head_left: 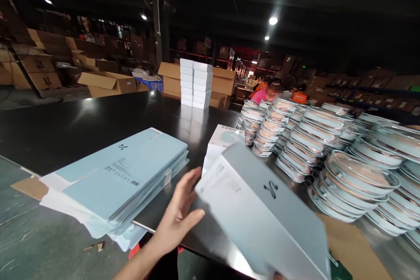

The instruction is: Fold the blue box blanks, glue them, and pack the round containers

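Note:
A long pale-blue carton (262,210) with a black squiggle logo is tilted above the table's front edge. Only a fingertip of my right hand (278,276) shows, at the carton's lower edge; the rest is hidden, and the hand holds the carton there. Beside the carton's left end is my left hand (179,212), fingers and thumb apart, with nothing in it. Left of that hand lies a stack of flattened light-blue cartons (121,170) with open white flaps. Behind the held carton stands a white box (223,138) with lettering on it, partly covered.
Many stacks of round clear-lidded containers (302,140) crowd the table's right side. Two columns of white boxes (196,83) stand on the far edge of the dark table (98,118). Open brown cartons (110,83) sit beyond it. A person in pink (260,96) is in the background.

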Available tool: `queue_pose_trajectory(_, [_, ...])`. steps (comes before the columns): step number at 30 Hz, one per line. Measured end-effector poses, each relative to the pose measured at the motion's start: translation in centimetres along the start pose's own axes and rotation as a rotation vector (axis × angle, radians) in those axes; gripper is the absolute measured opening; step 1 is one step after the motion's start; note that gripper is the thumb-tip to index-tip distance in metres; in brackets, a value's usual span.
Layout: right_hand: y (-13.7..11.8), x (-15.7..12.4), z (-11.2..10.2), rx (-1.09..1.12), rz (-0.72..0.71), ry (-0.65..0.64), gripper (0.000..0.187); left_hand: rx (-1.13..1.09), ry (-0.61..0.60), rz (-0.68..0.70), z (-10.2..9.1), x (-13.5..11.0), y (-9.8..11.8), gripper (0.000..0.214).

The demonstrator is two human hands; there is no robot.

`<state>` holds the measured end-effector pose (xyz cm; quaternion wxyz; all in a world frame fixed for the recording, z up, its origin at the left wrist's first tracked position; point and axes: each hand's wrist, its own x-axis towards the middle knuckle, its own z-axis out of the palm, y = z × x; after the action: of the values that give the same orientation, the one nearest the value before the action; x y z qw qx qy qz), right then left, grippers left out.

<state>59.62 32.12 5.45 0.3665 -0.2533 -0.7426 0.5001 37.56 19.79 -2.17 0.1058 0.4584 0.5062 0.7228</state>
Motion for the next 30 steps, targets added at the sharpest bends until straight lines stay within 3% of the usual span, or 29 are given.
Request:
queue_pose_trajectory(3, [-3.4,4.6,0.3,-0.317,-0.135,0.133,0.048,0.177,0.15,0.068,-3.0,1.4,1.2,0.028])
queue_pose_trajectory(5, [-5.1,8.6,1.1,-0.737,-0.306,0.193,0.065,0.308,0.198,0.091,-5.1,1.9,1.8,0.014])
queue_pose_trajectory(7, [-5.9,12.8,2.4,-1.154,-0.45,0.153,0.065,0.433,0.202,0.1,-6.8,1.9,2.1,0.012])
queue_pose_trajectory(10, [-5.3,17.6,4.8,-1.286,-0.478,0.064,0.065,0.612,0.186,0.119,-8.7,1.5,2.4,0.016])
queue_pose_trajectory(13, [-4.1,19.0,6.6,-1.333,-0.484,0.005,0.068,0.802,0.172,0.115,-10.9,2.4,2.8,0.027])
queue_pose_trajectory(16, [-3.9,16.7,7.1,-1.328,-0.519,-0.003,0.071,1.034,0.201,0.056,-14.0,5.2,3.1,0.042])
queue_pose_trajectory(19, [-4.2,11.8,6.6,-1.25,-0.62,0.009,0.063,1.281,0.273,-0.075,-17.3,8.4,2.9,0.058])
queue_pose_trajectory(22, [-3.4,6.4,5.4,-1.042,-0.777,0.014,0.051,1.438,0.224,-0.187,-19.2,10.4,2.5,0.068])
queue_pose_trajectory(24, [-2.1,3.8,4.2,-0.956,-0.861,0.013,0.045,1.521,0.195,-0.211,-19.5,11.0,2.8,0.071])
queue_pose_trajectory(27, [-0.3,1.5,2.2,-0.985,-0.941,0.055,0.037,1.652,0.257,-0.165,-19.1,11.0,4.6,0.07])
queue_pose_trajectory(30, [-0.2,-0.1,0.8,-1.127,-0.99,0.265,0.033,1.714,0.357,-0.091,-17.6,9.8,7.6,0.072])
